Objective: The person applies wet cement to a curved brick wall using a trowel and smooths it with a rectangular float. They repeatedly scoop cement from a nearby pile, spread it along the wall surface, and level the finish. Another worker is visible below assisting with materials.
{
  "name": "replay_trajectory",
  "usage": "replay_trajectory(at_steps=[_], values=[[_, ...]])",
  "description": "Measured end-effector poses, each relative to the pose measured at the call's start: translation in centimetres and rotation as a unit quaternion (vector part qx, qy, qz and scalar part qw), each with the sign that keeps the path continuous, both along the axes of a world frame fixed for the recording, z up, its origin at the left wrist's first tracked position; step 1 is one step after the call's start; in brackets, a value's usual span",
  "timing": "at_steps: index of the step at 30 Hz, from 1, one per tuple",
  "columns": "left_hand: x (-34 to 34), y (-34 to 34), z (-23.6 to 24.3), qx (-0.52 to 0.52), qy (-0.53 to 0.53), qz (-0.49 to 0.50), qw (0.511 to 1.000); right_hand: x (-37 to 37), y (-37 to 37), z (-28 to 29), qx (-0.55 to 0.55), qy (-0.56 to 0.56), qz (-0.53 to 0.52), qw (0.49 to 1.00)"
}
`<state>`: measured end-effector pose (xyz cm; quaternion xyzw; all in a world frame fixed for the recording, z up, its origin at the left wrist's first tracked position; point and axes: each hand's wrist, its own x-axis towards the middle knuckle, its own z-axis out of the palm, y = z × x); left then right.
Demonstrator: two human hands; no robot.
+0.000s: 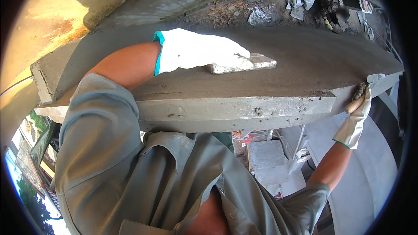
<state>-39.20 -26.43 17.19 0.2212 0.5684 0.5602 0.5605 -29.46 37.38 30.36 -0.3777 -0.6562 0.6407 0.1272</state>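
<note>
My left hand (200,52), in a white work glove with a teal cuff, is closed on a flat, cement-speckled rectangular float (261,62). The float lies on the smooth, dark grey top of a wet-looking cement ledge (300,54). At the ledge's right front corner, my gloved right hand (358,124) grips the wooden handle of a trowel (356,104). The trowel's blade is partly covered by cement and glove, at the ledge's edge. A rough, pitted front face runs along the ledge below the float.
A curved yellowish wall (48,21) rises at the left. Beyond the ledge lie dirt, rubble and crumpled silvery sheets (300,2). Well below the ledge, a grey platform (266,154) stands beside pale metal bars. A curved pale surface (348,174) sweeps down at the right.
</note>
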Motion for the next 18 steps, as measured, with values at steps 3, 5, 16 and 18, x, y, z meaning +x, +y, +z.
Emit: replay_trajectory(at_steps=[3, 5, 16, 18], values=[[0.3, -0.5, 2.5, -0.038, 0.147, -0.051, 0.987, -0.1, -0.2, -0.1, 0.005, -0.016, -0.028, 0.999], [0.2, -1.6, 1.9, -0.108, 0.228, -0.093, 0.963, -0.1, -0.5, -0.2, 0.006, -0.016, -0.054, 0.998], [-0.6, 8.0, 1.9, 0.038, 0.077, 0.0, 0.996, 0.0, 0.4, 0.1, -0.019, -0.033, -0.017, 0.999], [-0.1, 5.6, 3.5, -0.066, 0.153, -0.078, 0.983, 0.1, 0.6, -0.2, -0.012, -0.027, -0.018, 0.999]])
